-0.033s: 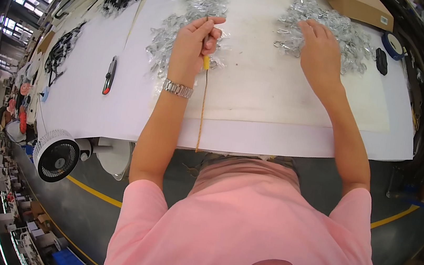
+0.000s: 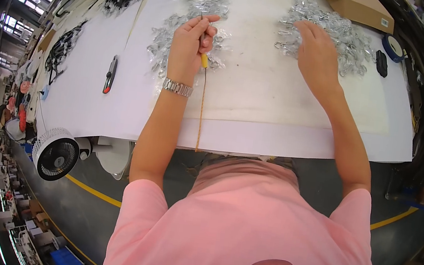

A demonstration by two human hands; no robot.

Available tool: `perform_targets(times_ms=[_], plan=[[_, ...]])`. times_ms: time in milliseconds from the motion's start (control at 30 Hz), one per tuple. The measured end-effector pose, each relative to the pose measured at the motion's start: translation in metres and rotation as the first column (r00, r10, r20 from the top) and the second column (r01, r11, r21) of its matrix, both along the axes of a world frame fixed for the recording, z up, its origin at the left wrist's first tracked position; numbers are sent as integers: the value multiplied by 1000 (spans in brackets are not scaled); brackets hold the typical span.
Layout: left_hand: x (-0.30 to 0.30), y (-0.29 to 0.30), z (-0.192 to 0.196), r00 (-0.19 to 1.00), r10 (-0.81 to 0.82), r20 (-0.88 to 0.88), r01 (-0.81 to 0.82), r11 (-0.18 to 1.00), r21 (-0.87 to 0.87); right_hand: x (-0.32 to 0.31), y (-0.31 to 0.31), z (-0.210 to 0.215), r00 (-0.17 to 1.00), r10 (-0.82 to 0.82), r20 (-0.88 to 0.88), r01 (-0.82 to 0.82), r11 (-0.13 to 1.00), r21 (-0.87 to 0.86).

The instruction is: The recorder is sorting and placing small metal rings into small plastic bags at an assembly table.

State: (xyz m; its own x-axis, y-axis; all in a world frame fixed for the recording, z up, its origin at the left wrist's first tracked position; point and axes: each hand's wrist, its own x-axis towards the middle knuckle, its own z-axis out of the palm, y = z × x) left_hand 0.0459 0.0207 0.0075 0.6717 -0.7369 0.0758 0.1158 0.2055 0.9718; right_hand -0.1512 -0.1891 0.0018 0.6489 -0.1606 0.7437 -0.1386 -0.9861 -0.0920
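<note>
My left hand is closed around a slim tool with a yellow end; the rest of the tool is mostly hidden in my fingers. From that yellow end a thin orange-brown cord runs down to the table's near edge. Beneath and around this hand spreads a pile of small metal hooks in clear plastic. My right hand rests at the left side of a second pile of similar wrapped metal pieces, its fingers extended and bent downward. The thumb of that hand is hidden.
On the white table a utility knife lies to the left, with black cords beyond it. At the far right are a cardboard box, a blue tape roll and a black object. A fan stands near the left front edge.
My left hand has shifted slightly left, and the yellow end has tilted a little. My right hand has moved slightly left along the edge of its pile.
</note>
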Motion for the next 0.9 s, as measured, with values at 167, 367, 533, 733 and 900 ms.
perform_targets(times_ms=[167,367,533,733,900], plan=[[8,1,0,970,232,-71,-241,959,-152,56,46,-14,930,350,-107,-352,936,4],[16,-1,-8,946,324,17,-317,934,-168,114,63,-38,850,383,-361,-407,913,9],[11,-1,-10,958,288,9,-285,953,-97,81,40,-22,841,281,-463,-267,959,98],[-14,-10,-2,901,26,433,-171,939,299,52,-1,-19,832,515,-209,-27,414,910],[-24,-11,2,971,-141,195,53,916,398,42,-1,-21,802,574,164,-207,11,978]])
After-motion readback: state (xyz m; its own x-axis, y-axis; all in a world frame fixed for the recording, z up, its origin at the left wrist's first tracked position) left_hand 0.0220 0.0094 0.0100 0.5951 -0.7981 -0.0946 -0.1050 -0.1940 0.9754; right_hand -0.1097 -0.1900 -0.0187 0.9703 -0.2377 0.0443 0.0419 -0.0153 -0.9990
